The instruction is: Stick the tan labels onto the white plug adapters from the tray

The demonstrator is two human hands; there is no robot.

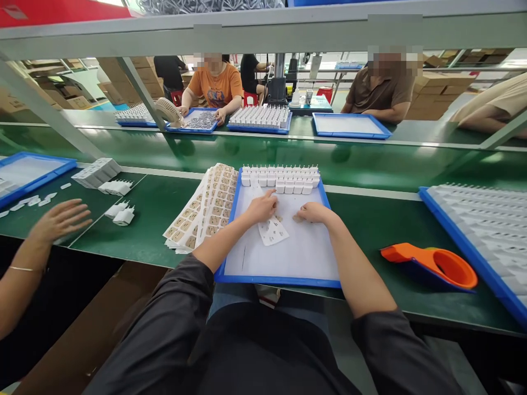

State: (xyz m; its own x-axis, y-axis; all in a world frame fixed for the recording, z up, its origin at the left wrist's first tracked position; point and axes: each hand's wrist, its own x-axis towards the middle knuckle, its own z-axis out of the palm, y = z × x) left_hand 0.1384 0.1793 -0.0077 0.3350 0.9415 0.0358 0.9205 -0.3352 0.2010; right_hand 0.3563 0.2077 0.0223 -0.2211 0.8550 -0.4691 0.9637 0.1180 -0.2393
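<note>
Closest in, two dark, soft sleeves are reaching forward over a shallow rectangular tray with a blue plastic rim and a smooth white liner, which is lying on the matte green surface. On the liner, a small curling label sheet of glossy white paper is lying just below the hands. The left hand is resting at its upper edge, fingers loosely curled and gripping nothing, the index finger stretching out flat. The right hand is sitting near it, fingers bending down onto the liner; whether they are pinching anything I cannot tell. Just beyond, boxy white plug adapters are standing in tidy rows along the tray's far edge. A fanned stack of sticker sheets, dotted with tan squares, is touching the tray's left rim. Off to the right, a rounded orange tape dispenser is lying near a second tray packed with adapters. At the left, a co-worker's hand is spreading open near loose adapters. Farther off, a shiny green conveyor belt is running across, with seated people behind it.
</note>
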